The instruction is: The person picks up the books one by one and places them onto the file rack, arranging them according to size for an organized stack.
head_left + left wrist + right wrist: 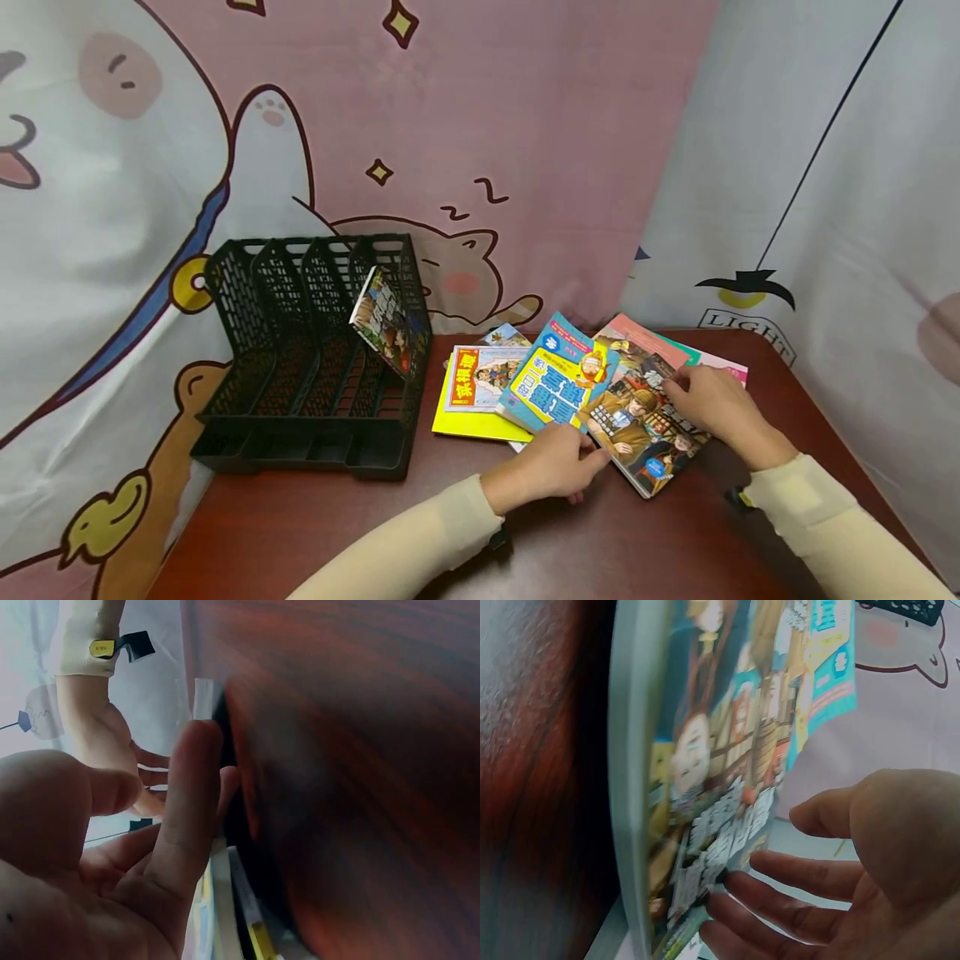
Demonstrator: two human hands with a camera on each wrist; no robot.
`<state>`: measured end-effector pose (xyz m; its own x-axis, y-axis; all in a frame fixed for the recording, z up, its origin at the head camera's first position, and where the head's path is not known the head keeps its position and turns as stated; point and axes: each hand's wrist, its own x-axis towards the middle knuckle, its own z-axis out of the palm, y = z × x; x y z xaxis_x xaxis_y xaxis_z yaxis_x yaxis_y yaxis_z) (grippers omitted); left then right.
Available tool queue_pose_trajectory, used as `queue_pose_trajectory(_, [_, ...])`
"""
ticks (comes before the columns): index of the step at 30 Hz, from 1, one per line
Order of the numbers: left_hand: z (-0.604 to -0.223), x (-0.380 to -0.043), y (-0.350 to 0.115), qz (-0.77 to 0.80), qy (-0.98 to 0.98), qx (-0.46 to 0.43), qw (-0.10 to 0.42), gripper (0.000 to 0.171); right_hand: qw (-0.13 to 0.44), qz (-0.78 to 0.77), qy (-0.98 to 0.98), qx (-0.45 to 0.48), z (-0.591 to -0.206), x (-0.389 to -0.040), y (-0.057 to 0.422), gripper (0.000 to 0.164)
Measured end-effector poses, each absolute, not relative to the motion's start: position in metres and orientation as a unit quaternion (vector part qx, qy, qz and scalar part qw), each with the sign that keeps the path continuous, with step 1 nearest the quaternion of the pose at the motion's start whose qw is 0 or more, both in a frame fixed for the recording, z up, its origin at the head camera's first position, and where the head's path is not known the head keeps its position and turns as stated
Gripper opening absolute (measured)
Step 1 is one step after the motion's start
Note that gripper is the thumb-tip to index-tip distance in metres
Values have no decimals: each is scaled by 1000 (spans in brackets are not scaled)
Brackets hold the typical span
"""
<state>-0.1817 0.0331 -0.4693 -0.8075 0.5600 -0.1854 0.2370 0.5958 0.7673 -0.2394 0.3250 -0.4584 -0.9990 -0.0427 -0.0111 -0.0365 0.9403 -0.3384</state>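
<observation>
A brown illustrated book lies at a slant on top of a loose pile, its cover large in the right wrist view. My right hand is at its upper right side, fingertips against the cover; in the right wrist view the fingers are spread and loosely bent, not closed round it. My left hand is by the book's lower left edge, thumb and fingers apart. In the left wrist view its index finger is extended and nothing is gripped. Whether it touches the book I cannot tell.
A black file rack with several slots stands at the left, one illustrated book leaning in its right slot. Under and beside the brown book lie a blue book, a yellow book and a pink one. A curtain hangs behind.
</observation>
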Motion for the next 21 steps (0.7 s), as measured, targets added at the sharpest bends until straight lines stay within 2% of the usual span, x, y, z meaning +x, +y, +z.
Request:
queue_pose_trajectory(6, [-477, -181, 39, 418, 861, 197, 215, 42, 12, -169, 986, -9, -464, -247, 331, 32])
queue_pose_trajectory(13, [-489, -184, 44, 495, 814, 174, 251, 31, 54, -162, 985, 10, -466, -257, 339, 40])
queue_pose_trajectory(18, [-493, -187, 47, 525, 796, 159, 256, 36, 68, -155, 985, 16, -465, -263, 342, 52])
queue_pose_trajectory(21, [-494, -187, 48, 528, 795, 153, 256, 35, 76, -154, 985, 15, -464, -264, 343, 52])
